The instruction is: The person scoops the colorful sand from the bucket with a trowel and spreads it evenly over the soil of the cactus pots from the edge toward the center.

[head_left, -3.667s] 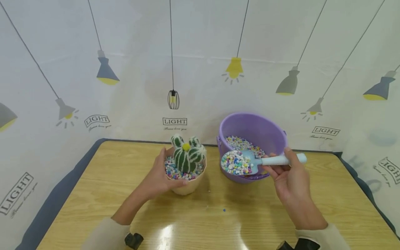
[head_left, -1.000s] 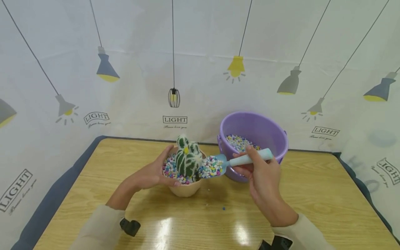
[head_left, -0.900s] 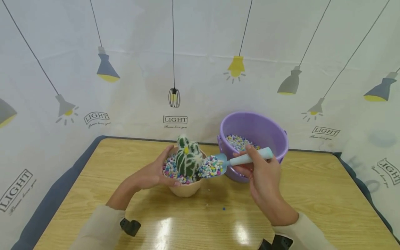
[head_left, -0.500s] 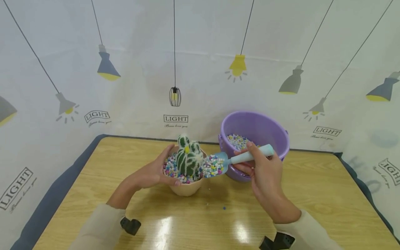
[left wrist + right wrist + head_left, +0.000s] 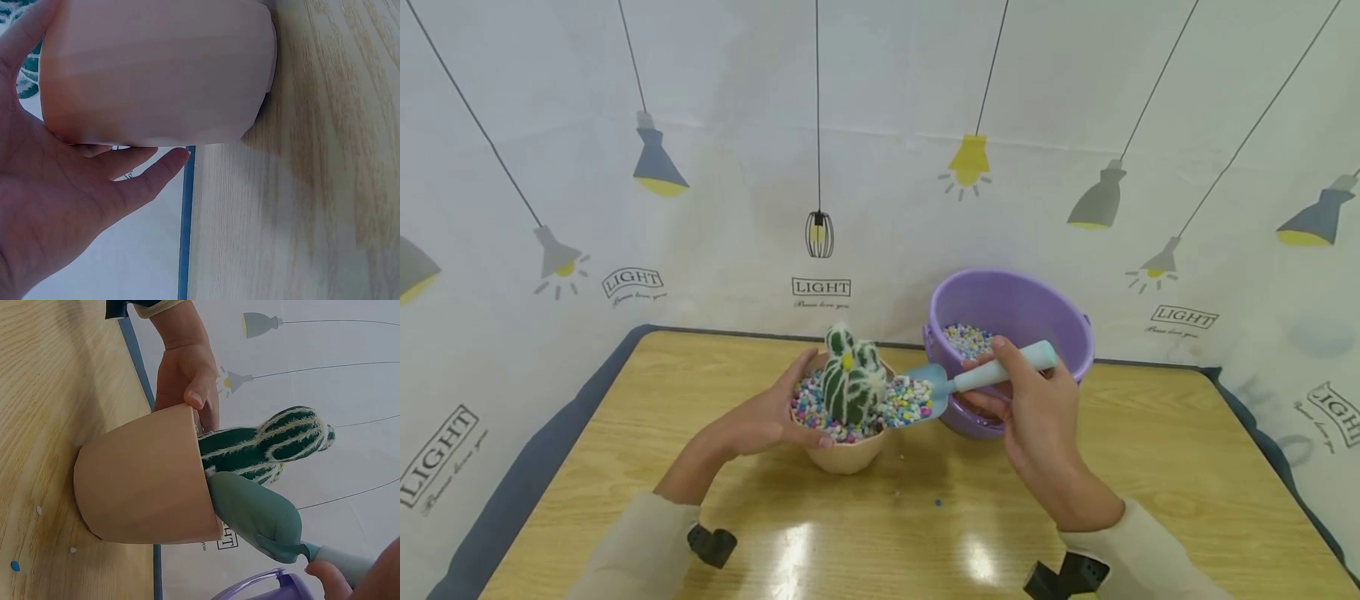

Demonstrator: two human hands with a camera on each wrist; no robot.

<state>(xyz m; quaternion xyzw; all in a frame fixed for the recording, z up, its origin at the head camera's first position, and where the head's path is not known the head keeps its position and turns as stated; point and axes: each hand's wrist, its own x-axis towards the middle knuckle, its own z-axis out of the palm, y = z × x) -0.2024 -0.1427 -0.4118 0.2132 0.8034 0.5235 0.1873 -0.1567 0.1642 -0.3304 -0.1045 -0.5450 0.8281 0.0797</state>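
Note:
A cactus point(image 5: 846, 396) with white fuzzy ribs stands in a peach flower pot point(image 5: 846, 457) among multicoloured pebbles point(image 5: 808, 400). My left hand point(image 5: 760, 423) grips the pot's left side, thumb at the rim and fingers around the back. In my right hand point(image 5: 1041, 417) is the handle of a light-blue trowel point(image 5: 1000, 372). Its blade point(image 5: 256, 512) tilts down over the pot's right rim, close beside the cactus, in the right wrist view. Pebbles point(image 5: 906, 402) lie on the blade's lower end. The left wrist view shows mainly the pot's plain wall point(image 5: 156, 75).
A purple bucket point(image 5: 1015, 300), partly filled with similar pebbles point(image 5: 967, 340), stands behind my right hand. A few stray pebbles, one blue point(image 5: 937, 502), lie on the wooden table point(image 5: 850, 533). A lamp-printed cloth point(image 5: 737, 208) hangs behind.
From in front of the bucket, the trowel has moved left to the pot's rim. Over the last second its handle end rises slightly and the pebbles slide toward the blade's tip. The left hand keeps its grip.

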